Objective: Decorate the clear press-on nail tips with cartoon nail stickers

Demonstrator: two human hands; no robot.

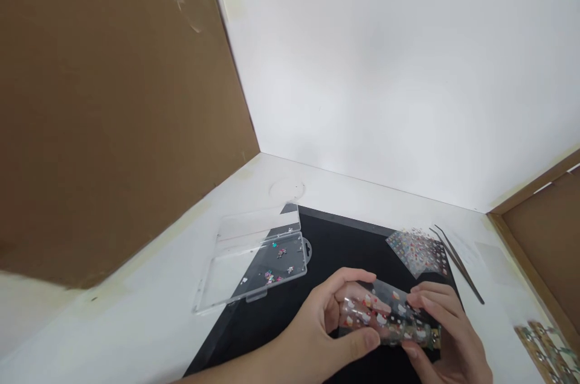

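Between my hands is a clear, curved plastic sheet [366,308] printed with small white cartoon cats and red dots. My left hand [333,323] grips its left part, fingers showing through the plastic and thumb along the lower edge. My right hand [448,326] pinches the right part, fingers above and thumb below. A narrow greenish strip with a brown-gold end [435,337] runs along the sheet's lower right edge; whether it is a separate piece, I cannot tell. Both hands are over a black mat [338,245].
An open clear plastic case [258,295] with small coloured gems lies left of my hands. Sticker sheets [417,251] and dark tweezers [462,266] lie to the right. Brown-and-green pieces [546,351] sit at lower right. A brown board [113,112] and white wall [376,70] stand behind.
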